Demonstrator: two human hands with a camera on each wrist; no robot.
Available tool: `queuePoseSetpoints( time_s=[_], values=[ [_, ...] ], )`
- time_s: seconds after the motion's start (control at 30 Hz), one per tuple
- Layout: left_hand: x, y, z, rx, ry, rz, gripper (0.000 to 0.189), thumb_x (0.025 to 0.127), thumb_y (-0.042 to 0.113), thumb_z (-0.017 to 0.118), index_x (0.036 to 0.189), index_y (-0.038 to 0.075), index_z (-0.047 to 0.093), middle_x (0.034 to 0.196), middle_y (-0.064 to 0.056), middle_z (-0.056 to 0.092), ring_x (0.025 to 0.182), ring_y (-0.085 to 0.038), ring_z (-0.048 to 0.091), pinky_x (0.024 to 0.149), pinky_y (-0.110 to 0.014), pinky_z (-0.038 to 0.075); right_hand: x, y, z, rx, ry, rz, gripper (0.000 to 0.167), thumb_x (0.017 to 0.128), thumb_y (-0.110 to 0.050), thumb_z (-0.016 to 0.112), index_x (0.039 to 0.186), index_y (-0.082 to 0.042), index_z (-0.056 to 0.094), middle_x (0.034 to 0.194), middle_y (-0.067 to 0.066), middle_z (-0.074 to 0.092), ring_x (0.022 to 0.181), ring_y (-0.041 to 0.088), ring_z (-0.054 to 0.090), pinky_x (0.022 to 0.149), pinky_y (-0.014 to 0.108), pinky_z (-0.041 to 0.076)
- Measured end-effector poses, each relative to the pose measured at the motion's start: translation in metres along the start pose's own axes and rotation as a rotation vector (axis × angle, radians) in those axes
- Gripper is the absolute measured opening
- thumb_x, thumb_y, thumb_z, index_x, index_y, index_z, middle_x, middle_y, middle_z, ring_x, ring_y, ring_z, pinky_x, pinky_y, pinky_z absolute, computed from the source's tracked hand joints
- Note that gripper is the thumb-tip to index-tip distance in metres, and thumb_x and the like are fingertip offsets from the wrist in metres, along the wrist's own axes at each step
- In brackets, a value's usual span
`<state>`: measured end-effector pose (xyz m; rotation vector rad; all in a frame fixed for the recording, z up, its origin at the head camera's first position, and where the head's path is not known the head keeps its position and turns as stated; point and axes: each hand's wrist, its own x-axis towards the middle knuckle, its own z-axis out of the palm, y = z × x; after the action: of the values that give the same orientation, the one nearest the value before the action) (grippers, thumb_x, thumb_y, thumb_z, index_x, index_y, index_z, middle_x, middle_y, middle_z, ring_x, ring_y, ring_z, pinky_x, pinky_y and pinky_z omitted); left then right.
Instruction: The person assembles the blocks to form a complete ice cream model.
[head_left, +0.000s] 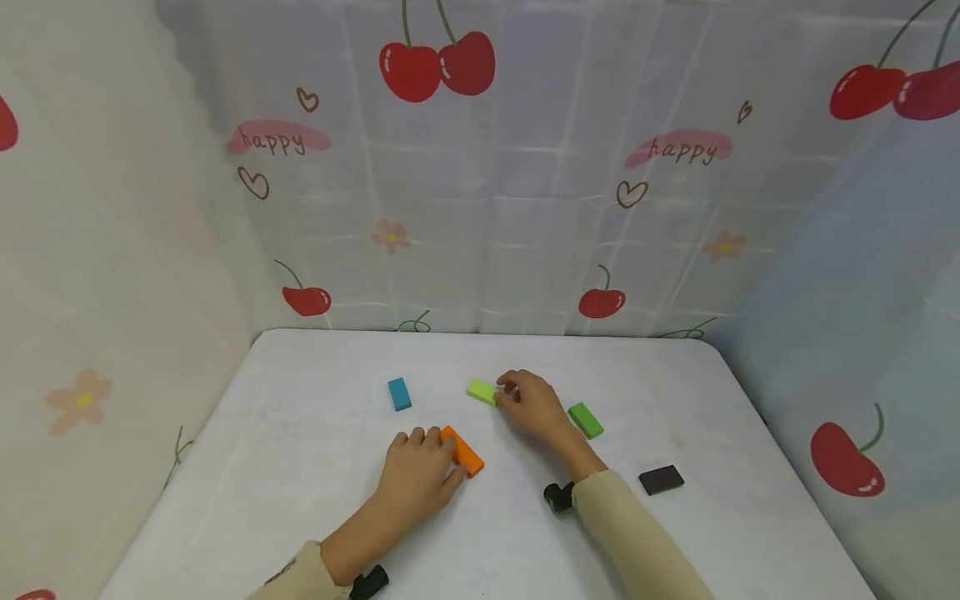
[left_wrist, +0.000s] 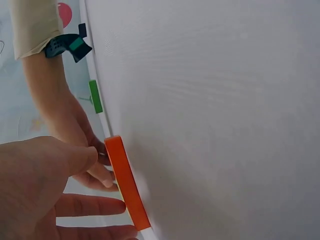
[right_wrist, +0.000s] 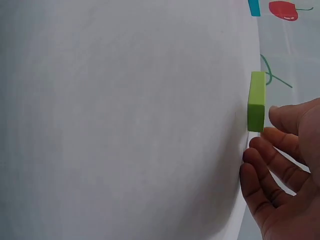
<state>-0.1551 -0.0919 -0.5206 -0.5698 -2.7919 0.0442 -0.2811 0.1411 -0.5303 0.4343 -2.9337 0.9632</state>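
Observation:
An orange block (head_left: 467, 454) lies on the white table, with my left hand (head_left: 417, 473) at its left side. In the left wrist view, straight fingers reach the lower part of the orange block (left_wrist: 127, 182), while the thumb lies near its upper end. Farther forward, my right hand (head_left: 531, 405) is beside a lime-green block (head_left: 482, 392). The right wrist view has the thumb a small gap away from the lime-green block (right_wrist: 256, 102), the other fingers loosely bent with nothing between them.
A blue block (head_left: 400, 394) lies at the back left of the table (head_left: 315, 417). Just right of my right wrist is a green block (head_left: 586, 421), and a black block (head_left: 662, 480) lies farther right. Cherry-printed curtains (head_left: 525, 233) surround the back and sides.

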Motion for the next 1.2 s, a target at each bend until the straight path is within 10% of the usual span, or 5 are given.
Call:
queuePoseSetpoints(
  time_s=[0.23,1.2],
  values=[
    [0.003,0.006,0.0,0.038,-0.034,-0.018,0.068,0.089,0.079,0.068,0.119,0.018,0.074,0.099,-0.004,0.068,0.085,-0.023,0.06,0.078,-0.04,0.05,0.006,-0.01,0.01,-0.006,-0.003,0.005,0.031,0.101,-0.032,0.076,0.127,-0.016,0.075,0.109,0.002,0.074,0.089,0.015,0.061,0.082,0.034,0.053],
    [0.009,0.01,0.004,-0.072,-0.046,-0.012,0.059,0.088,0.066,0.08,0.12,0.017,0.074,0.106,-0.006,0.069,0.079,-0.019,0.065,0.069,-0.036,0.054,0.011,-0.004,0.008,0.051,-0.039,0.029,0.025,0.1,-0.025,0.078,0.123,-0.017,0.081,0.107,0.003,0.072,0.089,0.016,0.062,0.081,0.033,0.052]
  ],
)
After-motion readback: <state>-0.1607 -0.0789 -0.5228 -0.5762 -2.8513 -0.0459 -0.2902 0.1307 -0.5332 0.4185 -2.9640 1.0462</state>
